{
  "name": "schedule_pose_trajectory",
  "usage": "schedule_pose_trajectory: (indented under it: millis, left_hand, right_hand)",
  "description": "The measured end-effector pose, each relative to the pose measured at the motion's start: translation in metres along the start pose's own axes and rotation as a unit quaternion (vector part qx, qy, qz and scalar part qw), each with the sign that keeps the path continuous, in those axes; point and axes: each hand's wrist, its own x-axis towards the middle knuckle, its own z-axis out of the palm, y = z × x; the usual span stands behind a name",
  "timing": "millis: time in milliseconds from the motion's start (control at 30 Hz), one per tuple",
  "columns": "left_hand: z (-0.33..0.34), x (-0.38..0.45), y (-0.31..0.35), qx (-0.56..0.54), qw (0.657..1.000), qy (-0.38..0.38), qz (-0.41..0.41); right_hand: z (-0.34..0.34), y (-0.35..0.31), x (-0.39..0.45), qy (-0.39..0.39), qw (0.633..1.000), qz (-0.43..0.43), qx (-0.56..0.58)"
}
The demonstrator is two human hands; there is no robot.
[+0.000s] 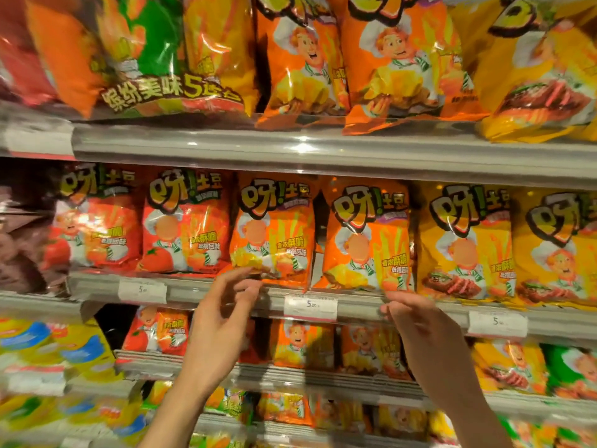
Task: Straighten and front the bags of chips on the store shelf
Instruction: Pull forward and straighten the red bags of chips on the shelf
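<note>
Your left hand (223, 305), fingers loose and holding nothing, sits just below the tilted glossy orange chip bag (274, 231). Your right hand (416, 321), also empty, reaches under the upright orange bag beside it (368, 237).

Six chip bags (274, 231) stand side by side along the front edge of the middle shelf (226, 291). Price tags (310, 306) hang on that edge. The left hand (216, 321) and right hand (423, 331) are raised before the edge, below the two middle bags.

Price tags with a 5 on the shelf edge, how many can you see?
3: one price tag left of the hands, one between them, one to the right. Others may be blurred.
</note>
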Motion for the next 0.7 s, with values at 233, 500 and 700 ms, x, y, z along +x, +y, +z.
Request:
schedule_pose_trajectory:
  millis: [233, 500, 700]
  left_hand:
    - [-0.04, 0.028, -0.007, -0.011, 1.0, -0.017, 0.022]
    - [-0.021, 0.081, 0.003, 0.147, 0.982, -0.05, 0.106]
    - [0.007, 0.125, 0.017, 0.147, 0.987, -0.067, -0.012]
  right_hand:
    - [0.059, -0.04, -0.005, 0.038, 0.998, -0.041, 0.023]
    - [0.121, -0.096, 0.05, -0.017, 0.999, 0.03, 0.038]
    - [0.139, -0.115, 0.097, -0.05, 0.992, 0.109, 0.025]
